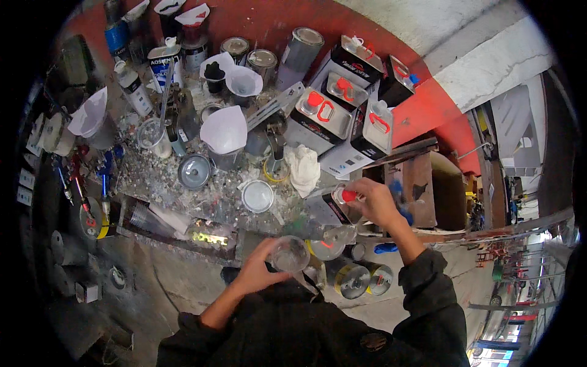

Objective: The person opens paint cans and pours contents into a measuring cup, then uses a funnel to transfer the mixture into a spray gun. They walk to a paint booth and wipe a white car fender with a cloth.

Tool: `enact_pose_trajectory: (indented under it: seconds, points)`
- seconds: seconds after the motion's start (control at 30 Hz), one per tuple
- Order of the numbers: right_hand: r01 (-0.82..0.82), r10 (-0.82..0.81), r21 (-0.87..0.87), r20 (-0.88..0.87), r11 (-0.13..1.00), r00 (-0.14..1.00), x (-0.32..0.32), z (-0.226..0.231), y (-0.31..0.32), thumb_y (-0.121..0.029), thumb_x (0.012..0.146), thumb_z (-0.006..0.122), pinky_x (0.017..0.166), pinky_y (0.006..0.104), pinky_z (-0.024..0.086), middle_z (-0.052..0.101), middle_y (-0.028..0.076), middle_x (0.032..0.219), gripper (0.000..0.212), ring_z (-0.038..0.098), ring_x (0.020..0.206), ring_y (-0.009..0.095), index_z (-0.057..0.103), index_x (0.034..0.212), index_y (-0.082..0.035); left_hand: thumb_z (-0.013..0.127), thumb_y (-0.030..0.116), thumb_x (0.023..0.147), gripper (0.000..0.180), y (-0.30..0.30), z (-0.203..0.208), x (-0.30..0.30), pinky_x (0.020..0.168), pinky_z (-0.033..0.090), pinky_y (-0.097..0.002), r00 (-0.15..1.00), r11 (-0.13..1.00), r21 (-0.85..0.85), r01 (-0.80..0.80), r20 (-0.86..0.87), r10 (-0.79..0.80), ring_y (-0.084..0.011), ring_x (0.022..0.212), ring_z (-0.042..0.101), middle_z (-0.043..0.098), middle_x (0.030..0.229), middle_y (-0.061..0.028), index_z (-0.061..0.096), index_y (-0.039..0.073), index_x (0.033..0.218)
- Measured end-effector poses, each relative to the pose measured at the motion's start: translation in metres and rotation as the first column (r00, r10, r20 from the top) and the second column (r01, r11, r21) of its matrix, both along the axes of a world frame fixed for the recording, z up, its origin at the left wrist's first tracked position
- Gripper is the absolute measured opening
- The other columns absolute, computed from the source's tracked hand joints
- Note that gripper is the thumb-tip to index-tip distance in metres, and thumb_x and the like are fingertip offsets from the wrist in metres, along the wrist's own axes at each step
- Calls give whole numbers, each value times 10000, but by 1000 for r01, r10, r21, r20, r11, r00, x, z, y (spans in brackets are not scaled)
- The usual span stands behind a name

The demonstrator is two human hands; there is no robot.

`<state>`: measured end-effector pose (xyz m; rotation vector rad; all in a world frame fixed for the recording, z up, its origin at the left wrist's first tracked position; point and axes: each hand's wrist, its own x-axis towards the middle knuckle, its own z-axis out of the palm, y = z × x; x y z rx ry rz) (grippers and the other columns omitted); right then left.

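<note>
My left hand (258, 269) is closed around the side of a clear plastic cup (289, 254), held in front of my body at the bench's near edge. The cup's inside looks see-through; I cannot tell whether any liquid is in it. To the right, my right hand (378, 207) pinches the red cap (348, 196) on a small rectangular metal can (325, 208). That can stands at the bench's right front; whether the cap is loose or still seated cannot be made out. A crumpled white cloth (303, 171) lies just behind the can.
Large rectangular cans (319, 116) with red caps crowd the back right. A paint-spattered bench (165, 177) carries a cup with a paper strainer (224, 131), a round grey tin (194, 172) and a white lid (257, 196). Spray guns (79, 177) hang at left. Round tins (353, 280) stand below the bench.
</note>
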<state>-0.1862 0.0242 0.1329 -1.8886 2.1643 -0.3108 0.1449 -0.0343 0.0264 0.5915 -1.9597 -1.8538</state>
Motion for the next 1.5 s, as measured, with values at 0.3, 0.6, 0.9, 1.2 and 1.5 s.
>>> enact_pose_trajectory:
  seconds: [0.3,0.6,0.9,1.2,1.5]
  points:
    - [-46,64,110,-167,993,984,12,4,-12,-89,707,774,687,378,536,659,119,993,318,664,794,320,690,1014,-77,851,169,646,784,-5,-9,20,991,428,-372,999,1000,5,-16,-34,17,-255,1129,563,590,1188,-95,512,100,1350]
    - [197,-126,198,-319,960,939,25,3,-26,-382,755,734,661,434,525,674,151,724,330,665,704,345,721,841,-64,860,193,649,790,-10,-16,30,1001,420,-380,996,999,32,-31,-88,34,-260,1159,550,571,1226,-111,500,71,1342]
    - [-16,48,171,-187,985,981,15,10,-25,-283,746,780,613,361,521,672,179,714,342,668,638,301,701,925,-2,854,188,661,771,-15,-22,44,1010,409,-375,995,993,102,-54,-80,63,-247,1175,539,561,1253,-108,504,72,1337]
    - [164,-74,289,-298,943,952,12,1,-25,-284,767,766,603,357,517,679,179,754,302,671,659,295,709,843,3,858,215,639,742,-14,-28,44,982,425,-376,991,991,107,-79,-102,90,-250,1131,556,576,1194,-99,538,71,1293]
    - [124,-53,280,-249,952,967,12,0,-31,-345,805,733,611,347,529,680,172,743,354,683,669,267,707,883,-1,852,209,657,754,-10,-29,42,993,417,-379,992,993,86,-77,-90,85,-257,1148,543,567,1210,-100,519,67,1318]
